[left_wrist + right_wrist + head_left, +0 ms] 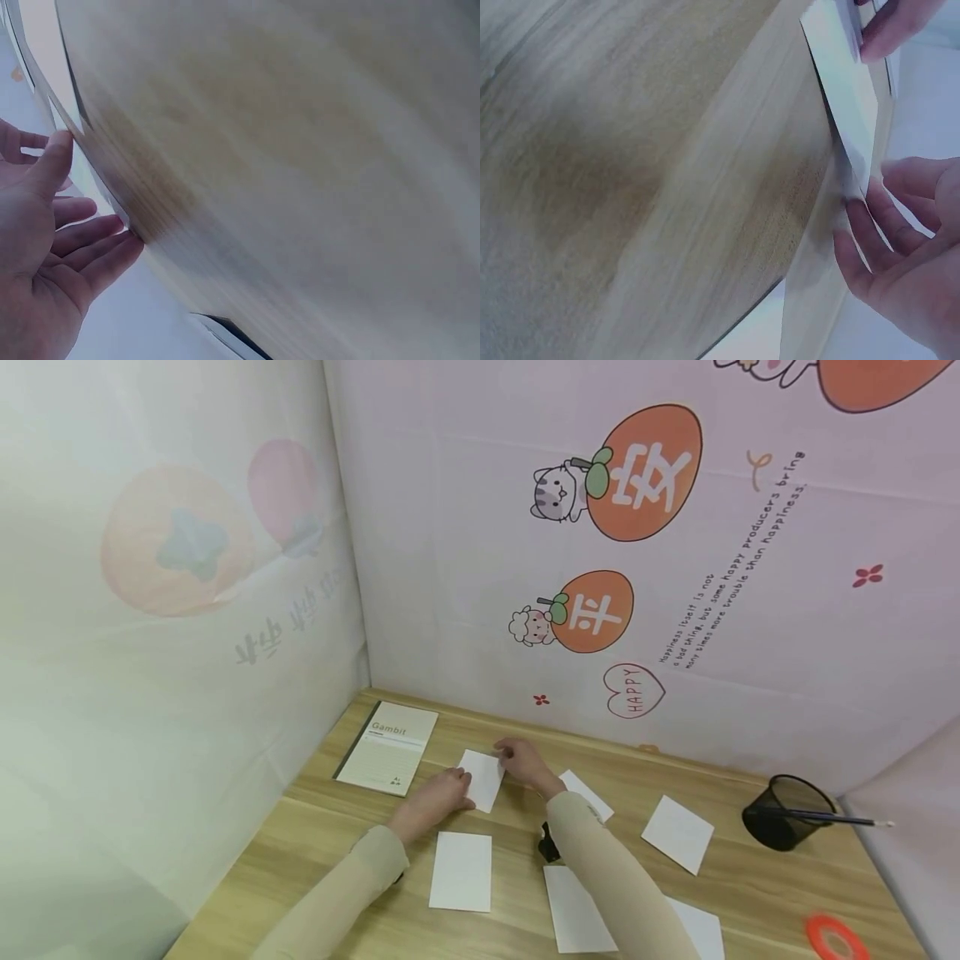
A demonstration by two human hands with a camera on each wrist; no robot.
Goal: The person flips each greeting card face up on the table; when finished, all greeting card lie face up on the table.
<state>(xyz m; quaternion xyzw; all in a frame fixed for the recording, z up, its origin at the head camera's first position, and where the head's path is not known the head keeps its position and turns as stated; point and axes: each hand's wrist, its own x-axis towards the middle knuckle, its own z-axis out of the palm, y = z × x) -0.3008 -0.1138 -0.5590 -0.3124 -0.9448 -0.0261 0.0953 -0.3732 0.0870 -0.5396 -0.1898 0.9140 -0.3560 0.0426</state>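
Observation:
In the head view a small white card (482,781) lies on the wooden table near the back, between both hands. My left hand (444,793) touches its left edge, and in the left wrist view the fingers (105,244) reach out fairly straight along the table. At the card's upper right edge is my right hand (522,762). The right wrist view shows its fingers (866,225) loosely bent at the end of the card (847,82), the thumb held apart from them. Neither hand visibly pinches the card.
A notebook (390,747) marked Gambit lies to the left. Other white cards lie about, one in front (461,872) and one at right (678,833); the right sleeve partly covers some. A black mesh pen cup (776,827) lies tipped over, pencil inside, behind an orange-red ring (817,935).

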